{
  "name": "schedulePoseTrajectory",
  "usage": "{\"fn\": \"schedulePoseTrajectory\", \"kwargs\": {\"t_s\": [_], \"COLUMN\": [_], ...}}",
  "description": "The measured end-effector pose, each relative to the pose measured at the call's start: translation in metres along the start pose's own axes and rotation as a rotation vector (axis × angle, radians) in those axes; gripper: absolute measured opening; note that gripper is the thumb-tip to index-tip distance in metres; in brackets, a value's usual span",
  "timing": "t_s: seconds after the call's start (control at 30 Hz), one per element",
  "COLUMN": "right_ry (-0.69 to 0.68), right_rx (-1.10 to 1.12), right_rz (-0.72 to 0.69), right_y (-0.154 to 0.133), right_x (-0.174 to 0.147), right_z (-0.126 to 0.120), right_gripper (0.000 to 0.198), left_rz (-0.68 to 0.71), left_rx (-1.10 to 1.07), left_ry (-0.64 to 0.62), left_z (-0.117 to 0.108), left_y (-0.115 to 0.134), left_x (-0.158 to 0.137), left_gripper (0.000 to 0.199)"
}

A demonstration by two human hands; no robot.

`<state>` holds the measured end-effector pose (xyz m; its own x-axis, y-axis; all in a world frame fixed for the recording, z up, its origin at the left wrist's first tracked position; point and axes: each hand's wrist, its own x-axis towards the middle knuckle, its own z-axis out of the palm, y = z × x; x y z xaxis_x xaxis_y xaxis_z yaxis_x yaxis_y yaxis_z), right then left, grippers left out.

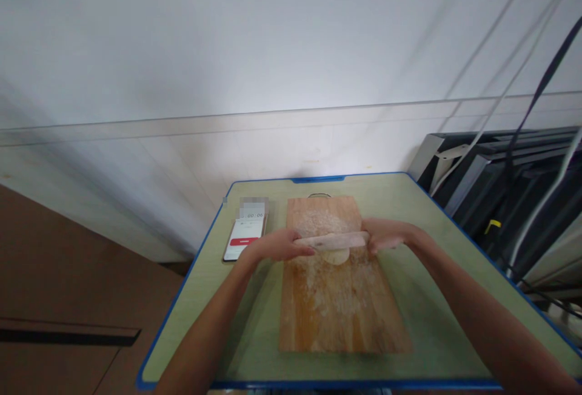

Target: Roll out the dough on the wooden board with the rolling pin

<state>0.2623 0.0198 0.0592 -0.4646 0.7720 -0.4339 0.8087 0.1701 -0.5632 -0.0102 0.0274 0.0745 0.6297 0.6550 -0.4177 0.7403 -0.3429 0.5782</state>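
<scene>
A floury rolling pin (334,241) lies crosswise over a small round piece of dough (337,256), whose near part shows below it. My left hand (282,244) is closed around the pin's left end. At the other end, my right hand (384,235) grips it with curled fingers. Beneath them is a wooden cutting board (336,322), dusted with flour across its upper and middle parts. The pin covers the far part of the dough.
The board rests on a pale green table (200,334) with a blue edge. Left of it lies a phone (248,231) showing a timer. A white wall (273,67) rises behind. Dark flat panels (513,170) and hanging cables (545,73) stand close on the right.
</scene>
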Motion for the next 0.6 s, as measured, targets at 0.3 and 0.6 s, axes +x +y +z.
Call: {"fn": "schedulePoseTrajectory", "kwargs": {"t_s": [0.3,0.6], "right_ry": [-0.163,-0.036], "right_rx": [0.102,-0.006], "right_rz": [0.055,0.018], "right_y": [0.004,0.001], "right_x": [0.012,0.007], "right_z": [-0.006,-0.004], "right_gripper": [0.015,0.012], "left_rz": [-0.024,0.021], "left_rx": [-0.118,0.023], "left_ry": [-0.13,0.068], "left_z": [-0.017,-0.003], "left_y": [-0.005,-0.007], "left_x": [0.017,0.013], "left_gripper": [0.067,0.06]}}
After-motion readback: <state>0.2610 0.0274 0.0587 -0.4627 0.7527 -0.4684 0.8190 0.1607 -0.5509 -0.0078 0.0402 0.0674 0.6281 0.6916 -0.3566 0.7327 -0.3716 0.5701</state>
